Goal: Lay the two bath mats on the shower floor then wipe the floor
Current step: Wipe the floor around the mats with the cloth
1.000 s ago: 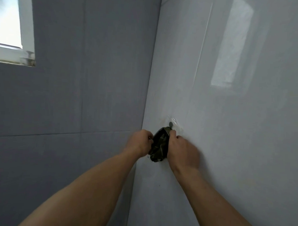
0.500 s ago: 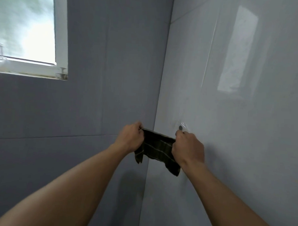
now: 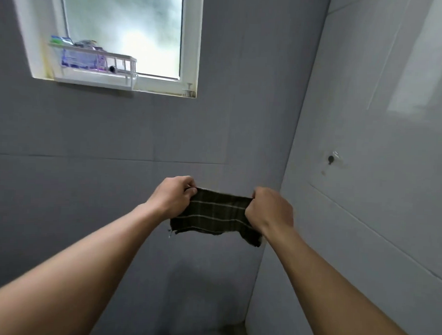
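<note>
Two clenched grips, left hand (image 3: 172, 198) and right hand (image 3: 270, 209), stretch the dark checked cloth (image 3: 214, 213) level, long axis left-right.

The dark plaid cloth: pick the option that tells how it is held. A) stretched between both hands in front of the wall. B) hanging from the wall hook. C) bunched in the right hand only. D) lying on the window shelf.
A: the dark plaid cloth is spread between the left hand and the right hand, each gripping one end; the wall hook is bare.

Head view looks forward along both forearms toward the wall corner (image 3: 288, 157), window (image 3: 122, 31) upper left.
</note>
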### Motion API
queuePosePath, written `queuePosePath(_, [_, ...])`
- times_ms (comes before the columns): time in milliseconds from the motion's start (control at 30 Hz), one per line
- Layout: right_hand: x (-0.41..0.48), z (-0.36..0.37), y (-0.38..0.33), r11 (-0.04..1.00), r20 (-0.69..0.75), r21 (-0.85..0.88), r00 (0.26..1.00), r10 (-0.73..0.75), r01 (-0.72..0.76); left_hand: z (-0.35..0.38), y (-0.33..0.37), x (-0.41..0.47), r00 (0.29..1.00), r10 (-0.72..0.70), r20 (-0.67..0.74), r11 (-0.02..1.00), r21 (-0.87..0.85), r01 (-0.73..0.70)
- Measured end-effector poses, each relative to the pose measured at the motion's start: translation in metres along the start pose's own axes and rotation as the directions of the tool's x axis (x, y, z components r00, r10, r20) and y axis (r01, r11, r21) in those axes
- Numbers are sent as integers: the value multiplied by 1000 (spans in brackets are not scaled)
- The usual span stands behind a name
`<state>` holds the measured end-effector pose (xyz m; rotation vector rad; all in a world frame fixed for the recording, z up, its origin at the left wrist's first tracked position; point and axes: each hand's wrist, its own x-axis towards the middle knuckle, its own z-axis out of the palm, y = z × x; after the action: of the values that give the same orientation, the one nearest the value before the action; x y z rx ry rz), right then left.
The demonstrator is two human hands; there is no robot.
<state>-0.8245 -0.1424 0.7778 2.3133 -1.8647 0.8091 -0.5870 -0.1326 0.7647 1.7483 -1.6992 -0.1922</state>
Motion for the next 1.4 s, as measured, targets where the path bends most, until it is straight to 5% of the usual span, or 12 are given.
queuePosePath(367, [-48, 101, -147, 986, 121, 151, 989, -84, 66, -81, -151, -99, 966, -248, -67, 969, 6, 249])
queuePosePath(667, [-36, 223, -211, 979, 246, 182, 959, -138, 94, -65, -281, -104, 909, -408, -83, 913, -27, 407])
queuePosePath(1067, [-40, 525, -211, 968, 495, 252, 857, -140, 12, 111, -522, -89, 815, -578, 33, 813, -63, 579])
queuePosePath(1400, [-128, 811, -159, 976, 673, 208, 734, -96, -63, 323, -731, -142, 767, -628, 132, 763, -88, 640])
